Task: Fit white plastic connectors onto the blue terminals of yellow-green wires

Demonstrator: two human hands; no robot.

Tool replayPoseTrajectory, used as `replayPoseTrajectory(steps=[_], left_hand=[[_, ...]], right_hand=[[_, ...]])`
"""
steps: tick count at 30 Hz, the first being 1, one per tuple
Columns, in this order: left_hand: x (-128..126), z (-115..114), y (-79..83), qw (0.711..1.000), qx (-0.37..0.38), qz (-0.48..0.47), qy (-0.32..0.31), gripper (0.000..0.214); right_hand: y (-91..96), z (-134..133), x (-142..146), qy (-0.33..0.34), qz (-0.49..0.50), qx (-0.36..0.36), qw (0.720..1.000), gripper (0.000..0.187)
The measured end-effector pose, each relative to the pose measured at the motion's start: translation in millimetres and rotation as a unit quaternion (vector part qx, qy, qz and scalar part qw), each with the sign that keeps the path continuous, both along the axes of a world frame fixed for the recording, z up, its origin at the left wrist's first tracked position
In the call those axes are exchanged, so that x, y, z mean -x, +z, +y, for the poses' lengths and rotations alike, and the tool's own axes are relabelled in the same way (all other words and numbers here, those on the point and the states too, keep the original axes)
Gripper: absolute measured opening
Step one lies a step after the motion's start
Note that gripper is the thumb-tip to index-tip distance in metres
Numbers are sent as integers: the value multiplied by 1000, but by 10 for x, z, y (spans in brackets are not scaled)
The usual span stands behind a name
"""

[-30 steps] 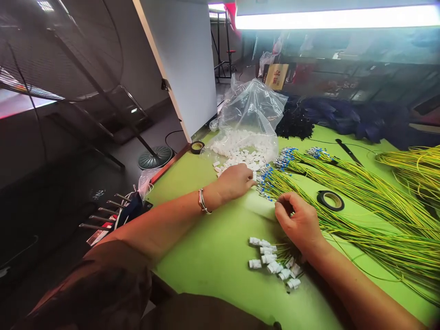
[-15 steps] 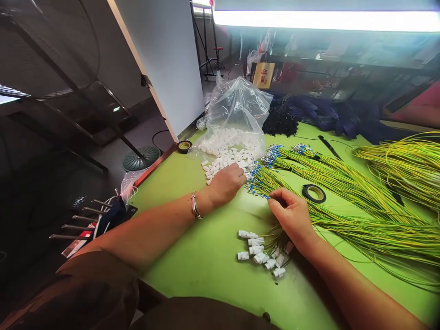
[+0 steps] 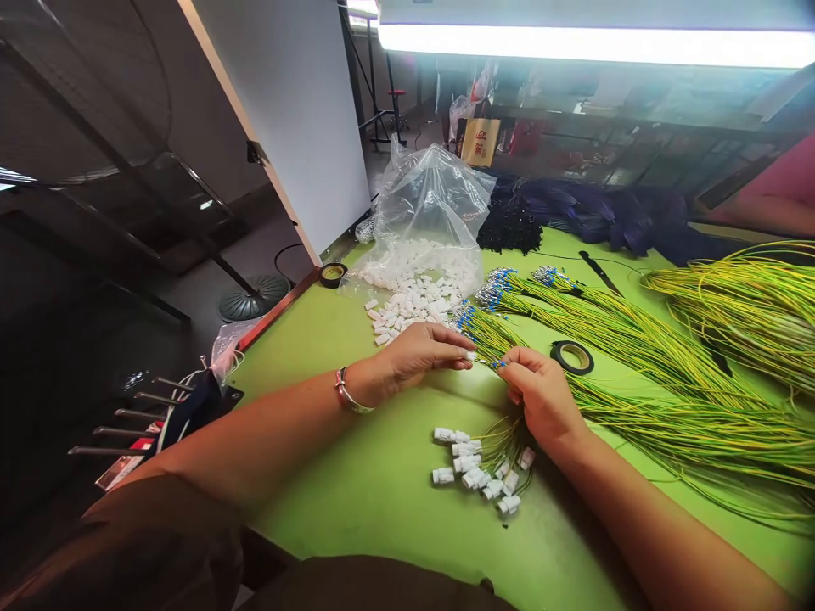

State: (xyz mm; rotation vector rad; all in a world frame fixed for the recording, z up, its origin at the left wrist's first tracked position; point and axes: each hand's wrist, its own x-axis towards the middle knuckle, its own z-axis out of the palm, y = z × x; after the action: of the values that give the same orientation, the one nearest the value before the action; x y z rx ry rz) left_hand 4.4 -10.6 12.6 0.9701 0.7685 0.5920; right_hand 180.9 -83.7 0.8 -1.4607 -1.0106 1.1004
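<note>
My left hand [image 3: 420,352] is pinched on a small white connector at its fingertips, just in front of a loose pile of white connectors [image 3: 407,307]. My right hand [image 3: 541,395] is pinched on the blue-tipped end of a yellow-green wire [image 3: 493,361] from the big wire bundle [image 3: 637,373]. The two hands meet fingertip to fingertip above the green table [image 3: 382,475]. Below my right wrist lies a cluster of wires fitted with white connectors [image 3: 480,467].
A clear plastic bag [image 3: 433,212] of white connectors stands behind the pile. Rolls of black tape [image 3: 571,357] [image 3: 332,274] lie on the table. More yellow-green wire [image 3: 751,305] and dark cable bundles [image 3: 573,216] fill the right and back. A fan stand [image 3: 255,297] stands off the left edge.
My left hand drew back from the connector pile toward my right hand with a connector. My right hand stayed at the wire ends. The camera view shifted slightly right.
</note>
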Motion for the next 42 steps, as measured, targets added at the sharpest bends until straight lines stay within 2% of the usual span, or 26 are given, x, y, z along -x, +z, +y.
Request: replayPoseTrajectory(steps=[6, 13, 22, 27, 33, 36, 42], left_hand=[[-3, -1, -65, 999, 23, -22, -3, 25], [-7, -21, -43, 999, 10, -37, -19, 32], [-56, -78, -33, 996, -89, -27, -2, 26], [-59, -63, -55, 997, -62, -47, -9, 32], [-47, -47, -45, 997, -34, -63, -17, 36], [-49, -46, -51, 996, -76, -43, -5, 34], [-70, -60, -78, 963, -266, -6, 34, 17]], right_hand=[[-1, -14, 11, 1, -14, 4, 1000, 10], [-11, -15, 6, 2, -46, -5, 999, 11], [-6, -9, 10, 30, -27, 6, 999, 11], [0, 6, -3, 46, 2, 8, 999, 15], [-46, 18, -27, 17, 37, 5, 999, 19], [-64, 15, -24, 12, 18, 8, 1000, 20], [-52, -15, -15, 32, -33, 1, 999, 22]])
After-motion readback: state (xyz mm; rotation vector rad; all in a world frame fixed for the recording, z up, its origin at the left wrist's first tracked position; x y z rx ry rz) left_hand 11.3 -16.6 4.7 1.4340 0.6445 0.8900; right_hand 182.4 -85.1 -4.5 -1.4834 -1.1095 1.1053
